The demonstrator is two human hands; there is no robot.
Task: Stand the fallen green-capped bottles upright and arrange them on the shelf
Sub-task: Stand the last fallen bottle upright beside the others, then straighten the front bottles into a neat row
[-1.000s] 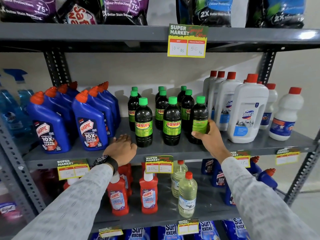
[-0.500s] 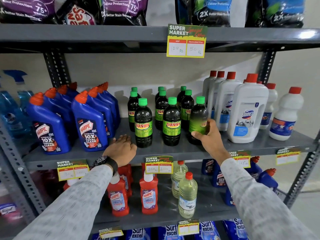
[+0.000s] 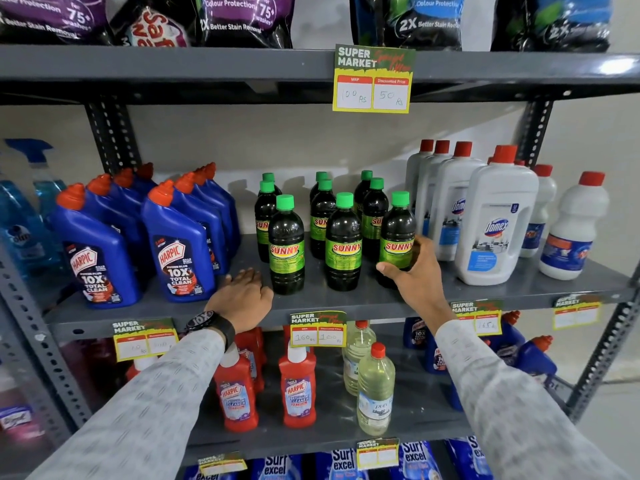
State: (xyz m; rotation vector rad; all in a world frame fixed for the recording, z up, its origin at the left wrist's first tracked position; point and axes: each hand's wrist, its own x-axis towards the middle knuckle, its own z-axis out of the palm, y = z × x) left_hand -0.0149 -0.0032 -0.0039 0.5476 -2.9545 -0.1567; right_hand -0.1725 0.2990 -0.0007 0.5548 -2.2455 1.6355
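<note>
Our right hand [image 3: 412, 275] wraps the front-right green-capped bottle [image 3: 396, 237], fingers [image 3: 424, 249] curled round its lower body below the SUNNY label. Since a second ago that bottle has been twisted: then its label faced away, now SUNNY reads straight out like the two front bottles [image 3: 286, 244] beside it. It stands upright on the middle shelf [image 3: 346, 301], near the white Domex bottles [image 3: 495, 220].

Our left hand [image 3: 242, 296] lies flat and open on the shelf edge, holding nothing, just beside the front-left bottle; it hasn't moved.

All nine green-capped bottles we can see are upright, in three rows running front to back. None lies fallen. We judge the task nearly done: labels match, what's left is letting go, maybe a small nudge for spacing.
</note>
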